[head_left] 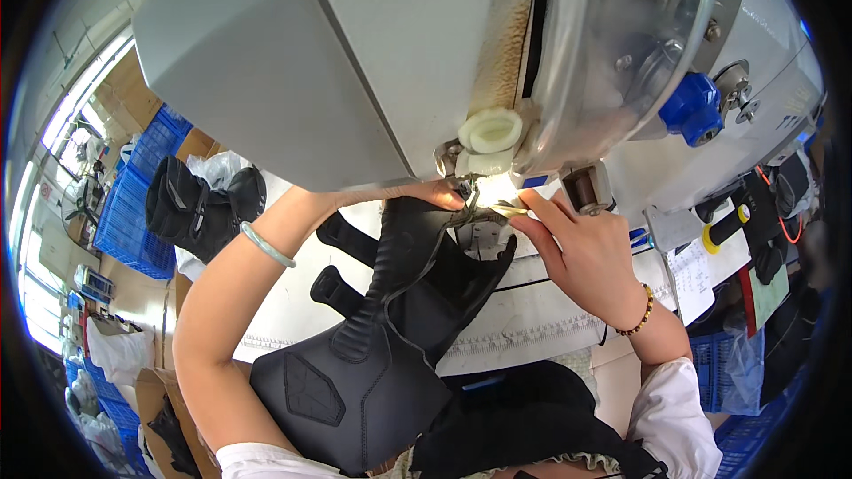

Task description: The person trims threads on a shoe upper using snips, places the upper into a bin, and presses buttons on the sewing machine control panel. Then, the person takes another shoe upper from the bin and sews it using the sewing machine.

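A black boot upper with ribbed panels and short straps runs from my lap up to the lit needle area of a large grey sewing machine. My left hand is closed on the upper's top edge, just left of the needle area; part of the hand is hidden behind the machine head. On the right, my right hand pinches a thin pale, narrow piece between thumb and forefinger, its tip close to the upper's edge. Glare hides exactly what this piece is and whether it touches the upper.
Below the machine lies a white work table with a ruler scale. More black boot uppers are piled at left beside blue crates. A yellow-ended thread spool and papers lie at right. A clear shield hangs above my right hand.
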`<state>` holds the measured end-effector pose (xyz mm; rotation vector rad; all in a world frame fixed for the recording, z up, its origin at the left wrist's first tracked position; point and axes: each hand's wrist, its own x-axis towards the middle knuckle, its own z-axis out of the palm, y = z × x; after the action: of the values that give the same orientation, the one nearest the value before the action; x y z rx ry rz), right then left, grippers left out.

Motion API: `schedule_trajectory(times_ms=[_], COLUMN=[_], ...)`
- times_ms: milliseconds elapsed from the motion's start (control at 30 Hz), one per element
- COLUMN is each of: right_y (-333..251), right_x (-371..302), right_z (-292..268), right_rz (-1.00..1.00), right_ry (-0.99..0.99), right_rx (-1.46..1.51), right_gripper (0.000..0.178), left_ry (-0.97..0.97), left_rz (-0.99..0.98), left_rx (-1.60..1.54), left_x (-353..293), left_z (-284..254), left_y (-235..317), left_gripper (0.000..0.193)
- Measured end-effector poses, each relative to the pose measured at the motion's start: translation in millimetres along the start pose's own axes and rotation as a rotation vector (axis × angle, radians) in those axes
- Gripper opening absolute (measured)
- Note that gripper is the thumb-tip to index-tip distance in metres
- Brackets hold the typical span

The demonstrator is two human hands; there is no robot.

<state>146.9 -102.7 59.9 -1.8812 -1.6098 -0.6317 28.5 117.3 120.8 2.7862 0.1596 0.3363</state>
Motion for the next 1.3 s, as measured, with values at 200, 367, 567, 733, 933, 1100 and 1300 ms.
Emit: schedule_trajectory(times_ms=[200,367,567,733,933,1100,1300], right_y=[-7,-6,-10,-15,-24,-30,-22], right_x=[6,7,8,13,20,17,-5], right_z=[1,1,-1,-7,-15,-14,21], right_rz=[-0.029,-0.015,-0.016,-0.065,-0.102,-0.093,0.112], right_ry=[0.01,-0.041,-0.031,-0.043,-0.052,-0.091,0.016], right_rx=[-0.061,-0.084,-0.11,-0.22,-0.278,-0.339,-0.098], right_gripper=[0.027,0.023,0.026,0.025,0.025,0.023,0.027], left_ry=[-0.092,-0.103,-0.107,-0.066,-0.106,-0.155,-0.134], left_rz=[-0.192,-0.155,-0.117,-0.134,-0.209,-0.216,-0.166], left_rx=[-0.209,-0.269,-0.319,-0.601,-0.673,-0.759,-0.559], left_x=[1,-1,-2,-2,-1,0,-3], left_z=[1,0,-1,5,7,7,2], left_y=[6,4,7,9,7,7,9], left_gripper=[0.046,0.053,0.055,0.033,0.034,0.034,0.035])
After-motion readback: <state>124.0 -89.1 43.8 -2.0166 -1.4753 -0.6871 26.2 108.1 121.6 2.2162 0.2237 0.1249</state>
